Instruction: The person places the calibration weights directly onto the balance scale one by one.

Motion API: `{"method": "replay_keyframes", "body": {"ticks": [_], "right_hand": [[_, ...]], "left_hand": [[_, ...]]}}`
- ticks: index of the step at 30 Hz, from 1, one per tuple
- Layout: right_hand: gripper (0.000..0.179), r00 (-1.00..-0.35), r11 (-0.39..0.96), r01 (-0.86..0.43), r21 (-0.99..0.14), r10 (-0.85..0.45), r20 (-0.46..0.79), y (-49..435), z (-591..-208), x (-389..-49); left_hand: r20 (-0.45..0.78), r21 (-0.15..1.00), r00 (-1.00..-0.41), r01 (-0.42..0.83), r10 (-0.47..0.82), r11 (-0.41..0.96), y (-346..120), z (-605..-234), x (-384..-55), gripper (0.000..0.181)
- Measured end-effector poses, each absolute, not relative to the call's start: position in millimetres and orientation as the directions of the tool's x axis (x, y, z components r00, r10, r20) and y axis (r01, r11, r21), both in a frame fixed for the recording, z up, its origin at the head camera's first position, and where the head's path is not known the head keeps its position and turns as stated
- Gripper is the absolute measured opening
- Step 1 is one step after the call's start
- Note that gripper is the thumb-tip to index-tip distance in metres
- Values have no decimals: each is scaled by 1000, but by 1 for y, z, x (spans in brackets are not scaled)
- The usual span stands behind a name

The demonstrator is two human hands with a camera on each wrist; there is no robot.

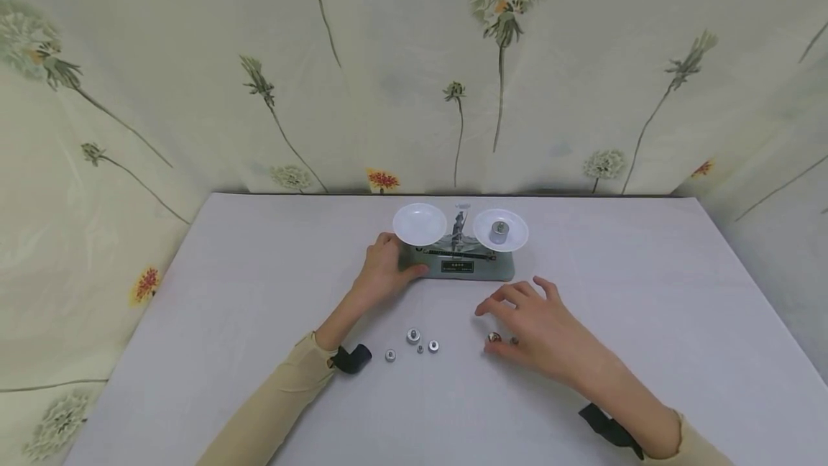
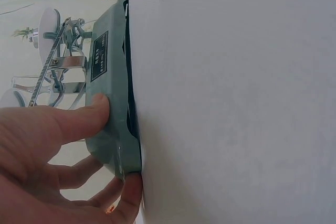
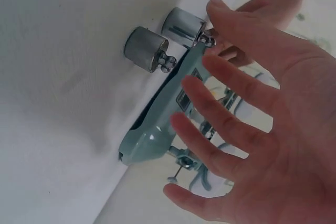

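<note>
A grey-green balance scale (image 1: 458,267) with two white pans stands toward the back of the table. My left hand (image 1: 383,268) grips the left end of its base, thumb on the front face and fingers round the end, as the left wrist view (image 2: 58,145) confirms. In the right pan (image 1: 515,234) sits a metal weight (image 1: 499,231). My right hand (image 1: 550,333) hovers in front of the scale, fingers spread and nothing held. Below it stand two knobbed metal weights, one (image 3: 146,49) apart from the fingers, the other (image 3: 182,26) near the thumb tip.
Several smaller metal weights stand left of my right hand, among them a larger one (image 1: 413,336) and one farther left (image 1: 390,356). The left pan (image 1: 419,226) holds nothing. A floral curtain (image 1: 388,92) hangs behind the white table (image 1: 272,250).
</note>
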State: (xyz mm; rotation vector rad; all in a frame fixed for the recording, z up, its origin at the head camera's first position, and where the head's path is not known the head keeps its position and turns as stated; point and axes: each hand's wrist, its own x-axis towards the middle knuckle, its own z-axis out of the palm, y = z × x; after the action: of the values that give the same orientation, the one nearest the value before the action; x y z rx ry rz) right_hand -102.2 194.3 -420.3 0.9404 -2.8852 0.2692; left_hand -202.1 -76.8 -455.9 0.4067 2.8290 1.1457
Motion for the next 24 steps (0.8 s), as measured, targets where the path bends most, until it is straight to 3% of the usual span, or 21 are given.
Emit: {"method": "replay_keyframes", "body": {"ticks": [24], "right_hand": [[40, -794, 788, -607, -104, -600, 97, 192, -429, -101]], "left_hand": [[66, 685, -961, 239, 267, 688, -77, -457, -202, 73]]}}
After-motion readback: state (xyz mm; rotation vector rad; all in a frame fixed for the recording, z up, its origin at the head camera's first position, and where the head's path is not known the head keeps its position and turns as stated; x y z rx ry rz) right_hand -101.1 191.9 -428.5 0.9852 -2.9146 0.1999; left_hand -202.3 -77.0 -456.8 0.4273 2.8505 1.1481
